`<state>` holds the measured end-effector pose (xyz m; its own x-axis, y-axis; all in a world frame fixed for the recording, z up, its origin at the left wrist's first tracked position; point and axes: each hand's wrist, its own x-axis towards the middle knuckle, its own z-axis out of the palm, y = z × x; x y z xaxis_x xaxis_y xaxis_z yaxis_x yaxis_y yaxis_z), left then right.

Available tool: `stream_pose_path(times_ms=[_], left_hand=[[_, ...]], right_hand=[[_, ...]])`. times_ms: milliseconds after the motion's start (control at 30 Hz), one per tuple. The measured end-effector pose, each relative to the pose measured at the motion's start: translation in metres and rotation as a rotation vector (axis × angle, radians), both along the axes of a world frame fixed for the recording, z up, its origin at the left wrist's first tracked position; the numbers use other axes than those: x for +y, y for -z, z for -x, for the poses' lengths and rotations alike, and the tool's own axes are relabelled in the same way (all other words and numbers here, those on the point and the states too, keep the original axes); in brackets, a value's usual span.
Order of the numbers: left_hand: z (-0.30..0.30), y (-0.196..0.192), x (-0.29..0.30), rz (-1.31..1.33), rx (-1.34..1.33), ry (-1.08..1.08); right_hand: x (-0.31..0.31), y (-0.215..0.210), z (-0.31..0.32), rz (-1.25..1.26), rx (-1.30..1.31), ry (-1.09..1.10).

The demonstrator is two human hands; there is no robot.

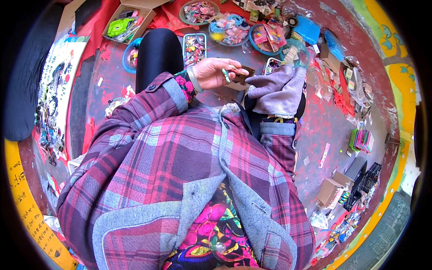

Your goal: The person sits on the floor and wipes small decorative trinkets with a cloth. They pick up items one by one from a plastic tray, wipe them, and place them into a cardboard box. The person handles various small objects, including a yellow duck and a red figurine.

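Note:
My left hand (212,73) is raised in front of my knees, its fingers bent together at a small brown card-like piece (243,76). A small green-and-white piece (226,75) shows against those fingers; whether it is worn or held I cannot make out. To the right, a greyish-mauve cloth (280,92) hangs over the end of my right arm, above the grey cuff (278,128). It covers my right hand, so those fingers are hidden. Just behind the cloth stands a small white-rimmed tray (272,64) of little items.
Beyond my knees are a tray of colourful trinkets (195,48), a round basin of hair accessories (228,29) and a blue basin of pink packets (267,38). An open cardboard box (128,21) sits far left. At right are a pink-and-green basket (360,140) and a carton (330,191).

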<state>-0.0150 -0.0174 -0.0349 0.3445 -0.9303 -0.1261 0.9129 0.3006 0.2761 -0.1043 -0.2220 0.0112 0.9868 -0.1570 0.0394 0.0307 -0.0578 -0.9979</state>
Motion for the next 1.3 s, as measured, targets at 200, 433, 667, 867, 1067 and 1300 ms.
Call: stream_pose_path(times_ms=[200, 433, 667, 867, 1067, 1300], left_hand=[[0.007, -0.005, 0.002, -0.140, 0.039, -0.103], [0.012, -0.003, -0.005, -0.305, -0.018, -0.240], [0.018, -0.008, -0.009, -0.350, -0.176, -0.215], [0.033, -0.016, -0.013, -0.264, -0.194, -0.214], [0.031, -0.017, -0.013, -0.276, -0.241, -0.162], [0.030, -0.021, -0.014, -0.307, -0.255, -0.191]], right_hand=[[0.010, -0.014, 0.001, 0.126, -0.055, 0.057], [0.010, 0.011, -0.006, 0.054, -0.140, -0.060], [0.044, -0.003, 0.000, -0.055, -0.006, -0.003], [0.055, 0.025, -0.006, -0.248, 0.163, 0.103], [0.047, 0.012, -0.001, 0.563, -0.244, 0.050], [0.041, -0.001, 0.002, 0.964, -0.141, -0.035]])
